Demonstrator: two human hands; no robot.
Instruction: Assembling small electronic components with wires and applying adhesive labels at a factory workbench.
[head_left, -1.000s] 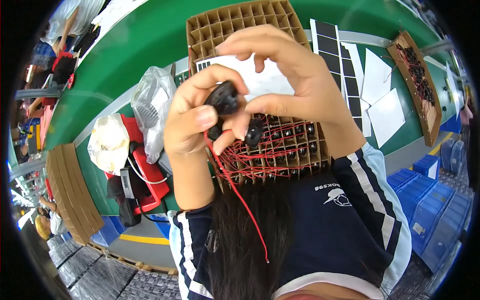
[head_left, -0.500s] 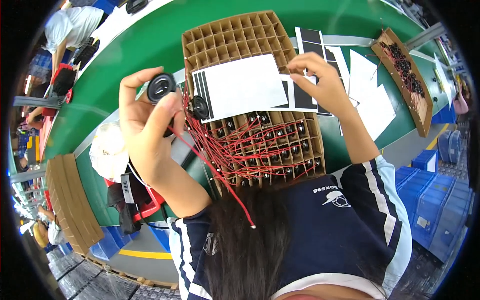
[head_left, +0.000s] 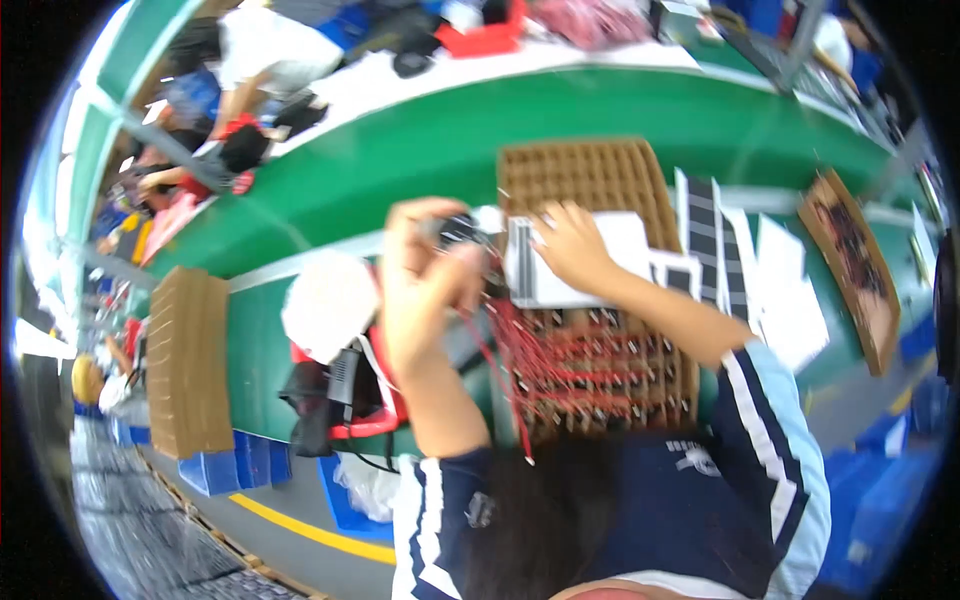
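My left hand [head_left: 425,285] is raised over the green table and grips a small black round part [head_left: 458,232] with red wires trailing from it. My right hand [head_left: 572,247] rests flat on a white sheet [head_left: 590,265] that lies across a brown cardboard grid tray [head_left: 590,175]. The near cells of the tray [head_left: 600,375] hold several black parts with red wires. The picture is blurred, so finer detail is lost.
A white round cloth-like thing [head_left: 328,308] and a red and black bundle [head_left: 345,390] lie left of the tray. A cardboard stack [head_left: 188,360] stands further left. Striped sheets [head_left: 705,225], white papers [head_left: 785,290] and another brown tray [head_left: 852,275] lie right. Other people work at the back left.
My left hand with the black part has shifted right, closer to the tray's edge. My right hand slid left onto the white sheet. The camera view swung, showing more of the room.
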